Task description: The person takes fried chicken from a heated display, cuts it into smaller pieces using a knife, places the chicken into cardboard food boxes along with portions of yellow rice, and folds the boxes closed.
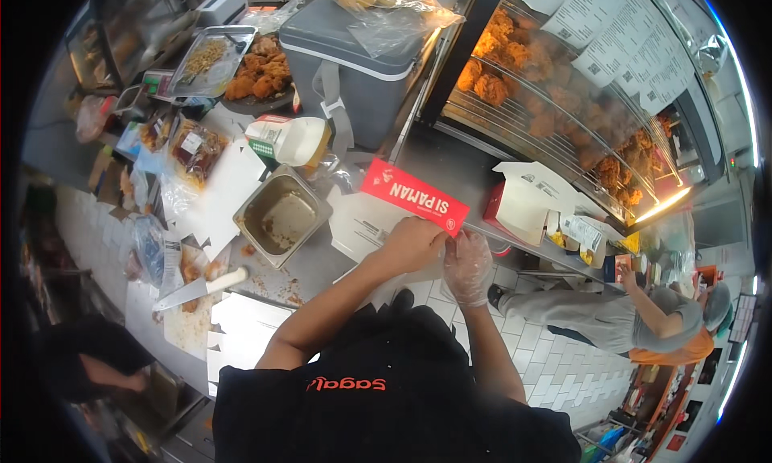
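Observation:
A cardboard takeaway box [414, 196] with a red printed side and white flaps is partly unfolded in front of me, over the steel counter. My left hand [412, 246] is bare and closed on the box's near edge; its fingertips are partly hidden. Close beside it, my right hand [467, 268] wears a clear plastic glove and pinches the box's right corner. Just left of the box stands a square steel pan [283, 214] with brown residue inside. To the right sits another red and white box [527, 202] with its lid raised.
Fried chicken fills a lit display warmer [531, 69] at the far right. A grey cooler [346, 69] stands at the back. A knife [201, 289] lies at the left by flat white cartons [245, 330]. More chicken sits on a dark tray [261, 73]. Another person [627, 314] stands at the right.

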Motion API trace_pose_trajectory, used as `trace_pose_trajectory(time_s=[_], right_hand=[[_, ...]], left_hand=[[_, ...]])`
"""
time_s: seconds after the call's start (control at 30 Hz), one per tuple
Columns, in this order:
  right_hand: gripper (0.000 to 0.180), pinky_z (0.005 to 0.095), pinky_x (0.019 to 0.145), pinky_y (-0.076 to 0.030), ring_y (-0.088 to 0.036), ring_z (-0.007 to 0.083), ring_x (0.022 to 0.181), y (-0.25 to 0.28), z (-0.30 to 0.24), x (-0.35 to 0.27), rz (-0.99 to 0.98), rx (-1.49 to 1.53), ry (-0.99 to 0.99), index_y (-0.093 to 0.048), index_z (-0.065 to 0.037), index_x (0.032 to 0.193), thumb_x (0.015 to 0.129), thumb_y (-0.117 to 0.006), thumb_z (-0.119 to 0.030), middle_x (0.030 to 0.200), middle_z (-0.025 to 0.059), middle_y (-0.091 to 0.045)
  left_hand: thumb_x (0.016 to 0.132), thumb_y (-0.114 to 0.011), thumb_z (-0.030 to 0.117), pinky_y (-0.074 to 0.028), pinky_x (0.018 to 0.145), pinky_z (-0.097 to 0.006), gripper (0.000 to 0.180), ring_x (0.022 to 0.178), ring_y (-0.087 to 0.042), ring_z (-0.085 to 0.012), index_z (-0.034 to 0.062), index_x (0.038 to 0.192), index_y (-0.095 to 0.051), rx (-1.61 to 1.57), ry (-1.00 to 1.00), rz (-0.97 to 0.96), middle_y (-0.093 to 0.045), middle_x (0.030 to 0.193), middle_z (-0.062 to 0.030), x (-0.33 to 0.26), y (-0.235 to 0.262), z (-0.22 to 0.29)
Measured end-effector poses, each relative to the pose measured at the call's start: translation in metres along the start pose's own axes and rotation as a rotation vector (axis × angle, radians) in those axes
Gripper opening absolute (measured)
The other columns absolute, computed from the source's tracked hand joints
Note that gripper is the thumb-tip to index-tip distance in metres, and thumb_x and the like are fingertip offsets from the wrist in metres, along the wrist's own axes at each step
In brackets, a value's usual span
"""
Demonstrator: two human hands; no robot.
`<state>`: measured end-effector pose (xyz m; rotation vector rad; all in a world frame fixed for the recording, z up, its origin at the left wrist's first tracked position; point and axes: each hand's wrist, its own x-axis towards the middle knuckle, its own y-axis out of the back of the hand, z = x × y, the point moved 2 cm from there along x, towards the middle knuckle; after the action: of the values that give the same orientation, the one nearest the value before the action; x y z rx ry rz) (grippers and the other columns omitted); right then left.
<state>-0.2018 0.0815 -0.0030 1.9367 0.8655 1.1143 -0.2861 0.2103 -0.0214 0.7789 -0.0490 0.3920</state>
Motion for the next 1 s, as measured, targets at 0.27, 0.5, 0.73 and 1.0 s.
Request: trace_pose_trajectory(time_s=[0.27, 0.5, 0.73, 1.0], right_hand=[[0.038, 0.0345, 0.081, -0.053, -0.06, 0.0185, 0.104, -0.103, 0.059, -0.057, -0.043, 1.047, -0.441, -0.053, -0.003, 0.122, 0.093, -0.062, -0.026, 0.113, 0.0098, -0.06], [0.032, 0.0409, 0.073, -0.052, -0.067, 0.0315, 0.082, -0.134, 0.069, 0.006, -0.955, 0.338, -0.432, -0.067, -0.003, 0.098, 0.092, -0.057, -0.033, 0.095, 0.0153, -0.068], [0.041, 0.0418, 0.071, -0.05, -0.066, 0.0357, 0.078, -0.087, 0.113, 0.058, -0.541, -0.042, -0.075, -0.067, -0.002, 0.075, 0.087, -0.061, -0.041, 0.076, 0.0194, -0.066], [0.045, 0.0388, 0.066, -0.049, -0.065, 0.0286, 0.068, -0.088, 0.095, 0.068, -1.105, 0.016, -0.023, -0.071, -0.005, 0.075, 0.088, -0.06, -0.047, 0.068, 0.0159, -0.064]], left_hand=[[0.078, -0.064, 0.021, -0.052, 0.07, -0.046, 0.024, 0.082, -0.068, -0.0291, 0.0116, 0.098, -0.073, 0.64, -0.079, -0.19, -0.07, 0.093, -0.0092, 0.039, -0.057, 0.036], [0.084, -0.061, 0.021, -0.051, 0.064, -0.045, 0.036, 0.086, -0.069, -0.0302, 0.0172, 0.12, -0.064, 0.576, 0.028, -0.278, -0.07, 0.092, -0.0089, 0.058, 0.019, -0.04], [0.077, -0.071, 0.016, -0.053, 0.082, -0.042, 0.049, 0.097, -0.066, -0.0295, 0.0148, 0.124, -0.058, 0.406, 0.741, 0.384, -0.067, 0.107, -0.0113, -0.187, 0.248, -0.163], [0.075, -0.069, 0.032, -0.052, 0.084, -0.043, 0.035, 0.094, -0.065, -0.0323, 0.0141, 0.105, -0.07, 0.662, 0.913, -0.187, -0.068, 0.099, -0.0145, -0.282, 0.212, -0.244]])
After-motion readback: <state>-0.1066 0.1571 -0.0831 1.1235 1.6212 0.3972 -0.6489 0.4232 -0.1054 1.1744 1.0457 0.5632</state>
